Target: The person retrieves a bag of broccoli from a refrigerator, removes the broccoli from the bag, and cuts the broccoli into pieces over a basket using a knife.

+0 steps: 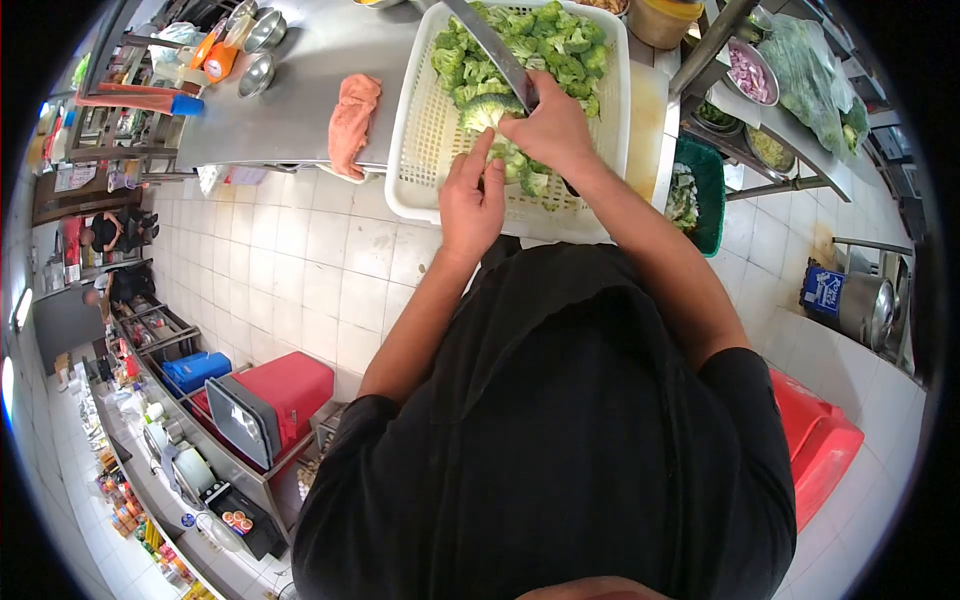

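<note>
A wide knife (488,48) is in my right hand (556,122), its blade pointing up and left over the basket. Under the blade lies a larger broccoli piece (488,112), pale stem side facing me. My left hand (472,195) is just below that piece, fingers apart, with the index fingertip at its lower edge; nothing is gripped in it. The white perforated basket (415,150) holds many cut broccoli florets (575,50), mostly in its upper part, with a few beside my right wrist.
A pink cloth (354,120) lies on the steel table (300,110) left of the basket. To the right stand a green bin (712,190) with scraps and a shelf with a bowl of chopped purple pieces (750,76). Two people are far left. A red bin (812,440) is behind me.
</note>
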`<act>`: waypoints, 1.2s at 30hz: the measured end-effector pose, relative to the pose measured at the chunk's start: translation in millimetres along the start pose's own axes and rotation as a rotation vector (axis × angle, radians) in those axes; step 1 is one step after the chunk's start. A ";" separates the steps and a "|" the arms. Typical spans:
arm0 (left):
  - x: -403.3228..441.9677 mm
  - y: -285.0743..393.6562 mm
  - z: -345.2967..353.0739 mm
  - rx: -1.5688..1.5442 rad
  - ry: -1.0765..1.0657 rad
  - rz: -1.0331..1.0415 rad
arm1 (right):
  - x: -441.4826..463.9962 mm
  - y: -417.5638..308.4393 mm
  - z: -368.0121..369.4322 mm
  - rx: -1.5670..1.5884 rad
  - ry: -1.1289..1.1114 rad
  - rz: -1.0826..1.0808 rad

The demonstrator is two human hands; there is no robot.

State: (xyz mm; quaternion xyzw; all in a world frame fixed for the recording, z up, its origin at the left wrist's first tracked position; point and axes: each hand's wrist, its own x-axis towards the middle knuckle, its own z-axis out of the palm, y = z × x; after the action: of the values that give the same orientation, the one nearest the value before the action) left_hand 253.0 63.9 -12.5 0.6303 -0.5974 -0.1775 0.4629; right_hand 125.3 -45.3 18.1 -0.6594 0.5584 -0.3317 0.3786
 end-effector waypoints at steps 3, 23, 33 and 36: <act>-5.2 -3.9 6.8 -0.097 -0.031 -0.101 | -1.6 0.0 4.4 -0.048 -0.014 -0.042; 1.6 -8.0 11.6 -0.154 0.063 -0.063 | 6.5 14.6 33.7 0.308 0.033 0.027; 0.3 -20.2 18.9 -0.134 0.058 -0.092 | 14.0 23.1 31.6 0.323 0.001 0.105; 3.8 -20.2 18.4 -0.083 0.057 -0.080 | 14.2 22.8 33.6 0.486 0.031 0.192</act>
State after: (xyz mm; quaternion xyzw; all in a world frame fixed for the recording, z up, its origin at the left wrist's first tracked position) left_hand 251.5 50.7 -36.6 0.6386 -0.5504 -0.2025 0.4982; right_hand 145.4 -57.1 -18.1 -0.4880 0.5278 -0.4288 0.5472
